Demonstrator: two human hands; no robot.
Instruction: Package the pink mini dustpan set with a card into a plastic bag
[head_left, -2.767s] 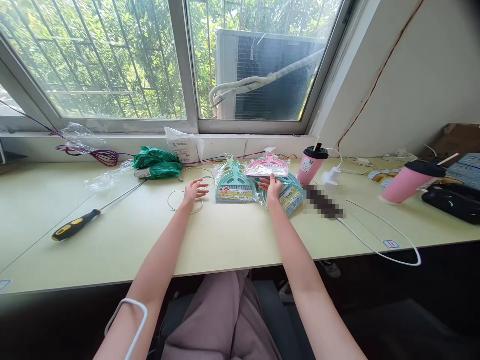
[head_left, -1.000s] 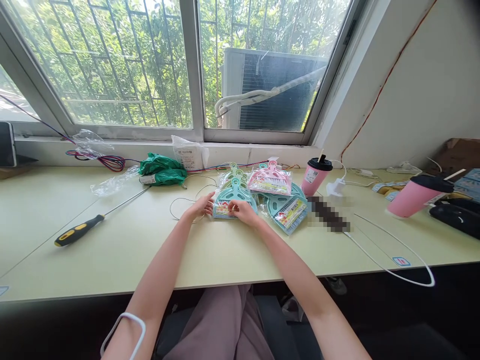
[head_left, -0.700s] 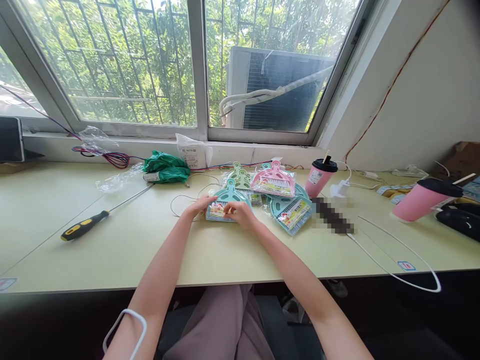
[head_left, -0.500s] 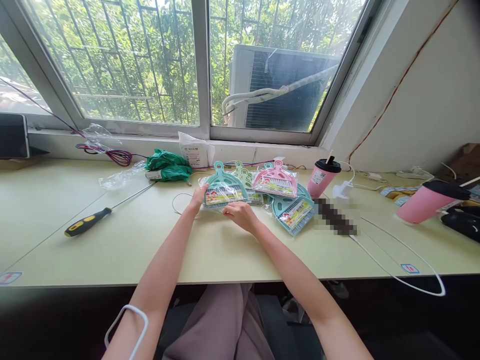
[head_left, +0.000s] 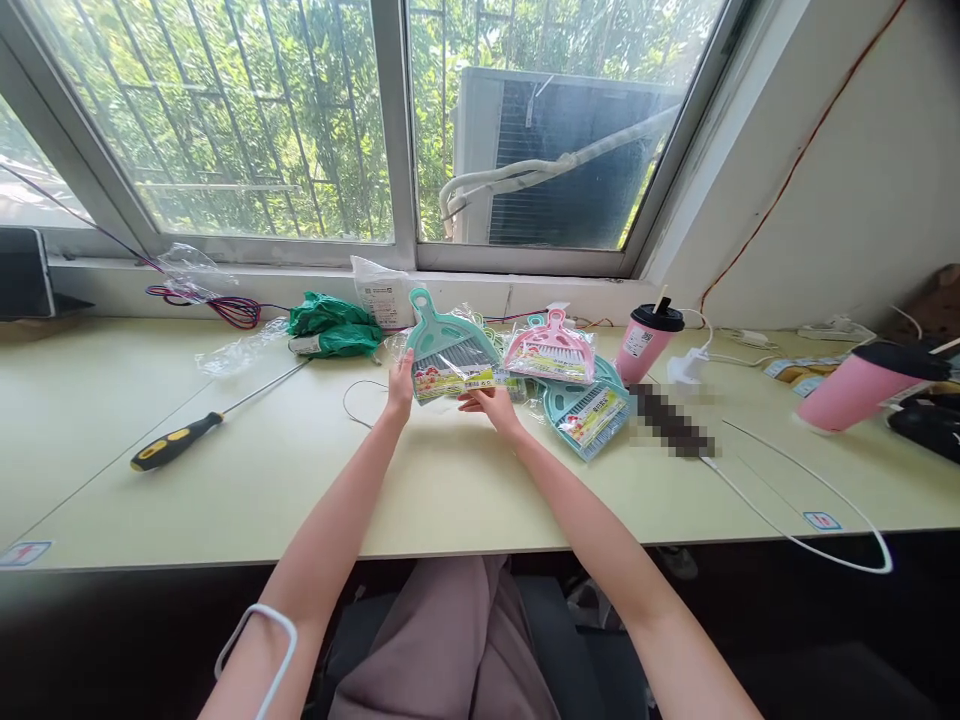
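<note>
My left hand and my right hand hold a teal mini dustpan-and-brush set in clear wrapping, lifted off the pale green desk and tilted upright. The left hand grips its lower left edge, the right hand its lower right edge. Behind and to the right lie more wrapped sets: a pink one and another teal one.
A yellow-and-black screwdriver lies at the left. Green bag, coloured wires and crumpled plastic sit by the window sill. Two pink cups and a white cable are at the right. A thin wire loop lies near my left hand.
Both hands took hold of the front teal set and raised it from the desk, tipping it upright. The head camera shifted slightly.
</note>
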